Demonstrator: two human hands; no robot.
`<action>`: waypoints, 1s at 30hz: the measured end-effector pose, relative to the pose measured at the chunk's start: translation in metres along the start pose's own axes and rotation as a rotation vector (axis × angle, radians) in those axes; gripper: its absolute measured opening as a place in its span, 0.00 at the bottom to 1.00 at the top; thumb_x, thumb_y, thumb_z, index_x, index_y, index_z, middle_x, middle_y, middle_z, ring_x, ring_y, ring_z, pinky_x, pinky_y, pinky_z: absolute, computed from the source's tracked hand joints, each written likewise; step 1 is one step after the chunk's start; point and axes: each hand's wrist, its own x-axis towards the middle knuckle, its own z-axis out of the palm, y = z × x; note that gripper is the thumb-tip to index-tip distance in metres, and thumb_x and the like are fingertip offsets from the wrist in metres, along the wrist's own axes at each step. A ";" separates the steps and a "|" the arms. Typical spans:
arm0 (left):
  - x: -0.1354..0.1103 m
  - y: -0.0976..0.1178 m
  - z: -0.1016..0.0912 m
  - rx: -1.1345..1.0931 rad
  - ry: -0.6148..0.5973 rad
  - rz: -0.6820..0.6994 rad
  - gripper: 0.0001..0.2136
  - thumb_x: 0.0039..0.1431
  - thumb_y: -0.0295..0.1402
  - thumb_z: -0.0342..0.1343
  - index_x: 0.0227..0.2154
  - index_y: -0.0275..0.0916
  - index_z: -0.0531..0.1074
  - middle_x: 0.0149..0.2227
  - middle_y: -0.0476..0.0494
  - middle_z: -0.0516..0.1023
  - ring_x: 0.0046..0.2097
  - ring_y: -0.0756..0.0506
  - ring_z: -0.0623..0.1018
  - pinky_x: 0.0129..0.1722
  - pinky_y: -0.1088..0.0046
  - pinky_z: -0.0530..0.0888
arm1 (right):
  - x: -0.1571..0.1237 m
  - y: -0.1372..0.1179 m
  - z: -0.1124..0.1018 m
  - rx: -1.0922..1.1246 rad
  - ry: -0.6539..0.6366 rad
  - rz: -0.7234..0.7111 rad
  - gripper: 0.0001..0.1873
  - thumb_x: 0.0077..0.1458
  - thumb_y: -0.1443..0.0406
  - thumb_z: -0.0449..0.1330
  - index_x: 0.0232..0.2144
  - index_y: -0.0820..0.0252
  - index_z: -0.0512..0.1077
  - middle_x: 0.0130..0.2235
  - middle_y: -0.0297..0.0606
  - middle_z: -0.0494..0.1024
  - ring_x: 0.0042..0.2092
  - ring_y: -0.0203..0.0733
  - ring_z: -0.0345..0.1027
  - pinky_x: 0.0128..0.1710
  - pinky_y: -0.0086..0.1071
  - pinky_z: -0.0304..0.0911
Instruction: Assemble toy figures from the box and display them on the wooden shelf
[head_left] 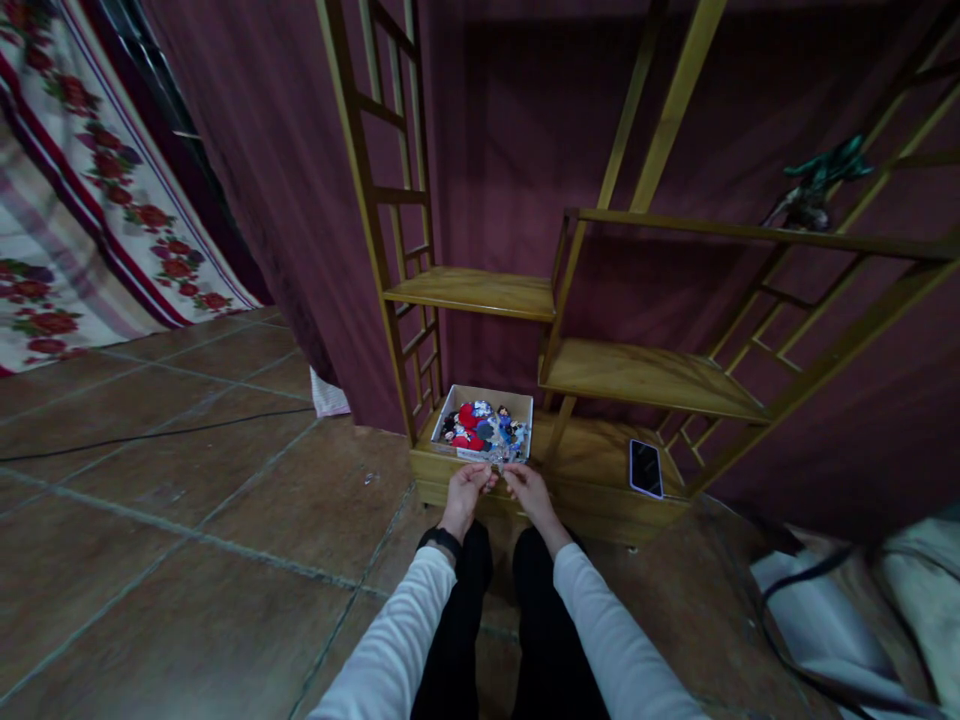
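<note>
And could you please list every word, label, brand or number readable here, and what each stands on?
None can be read.
Open box: any print is too small.
Small held item: too small to read.
Phone: dark screen, nothing legible.

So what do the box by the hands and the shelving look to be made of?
Box: probably cardboard with a matte, pale outside; the thin, straight walls and tan inner side suggest it.
Shelving: looks like wood, yellow-brown with a slight sheen; streaky grain shows on the boards, though it could be veneer.
</note>
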 end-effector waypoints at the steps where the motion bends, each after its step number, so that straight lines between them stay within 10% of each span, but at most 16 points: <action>1: 0.000 0.000 0.000 0.005 -0.004 0.002 0.16 0.37 0.39 0.64 0.27 0.33 0.72 0.22 0.44 0.76 0.23 0.52 0.72 0.23 0.78 0.63 | 0.000 0.000 0.002 0.015 0.000 0.004 0.14 0.43 0.57 0.60 0.33 0.57 0.73 0.24 0.31 0.72 0.23 0.34 0.62 0.21 0.27 0.59; 13: -0.002 0.001 0.007 0.104 -0.101 -0.022 0.15 0.34 0.39 0.65 0.25 0.34 0.75 0.22 0.45 0.75 0.25 0.50 0.72 0.25 0.76 0.66 | 0.007 0.009 0.001 0.099 -0.016 0.028 0.13 0.43 0.55 0.60 0.28 0.57 0.73 0.24 0.31 0.74 0.24 0.36 0.65 0.26 0.29 0.62; 19: 0.004 -0.002 0.001 0.141 0.167 0.144 0.13 0.38 0.38 0.63 0.26 0.35 0.75 0.24 0.47 0.75 0.26 0.51 0.71 0.28 0.76 0.66 | 0.007 0.010 -0.001 0.231 -0.046 0.106 0.18 0.38 0.52 0.62 0.27 0.60 0.72 0.24 0.33 0.73 0.24 0.34 0.64 0.26 0.30 0.63; 30: 0.008 -0.014 0.000 0.475 0.007 0.232 0.02 0.40 0.29 0.60 0.21 0.37 0.75 0.24 0.46 0.75 0.28 0.48 0.72 0.32 0.74 0.67 | -0.001 -0.002 -0.009 0.346 -0.139 0.183 0.22 0.34 0.51 0.66 0.28 0.62 0.73 0.27 0.37 0.76 0.28 0.36 0.68 0.30 0.33 0.65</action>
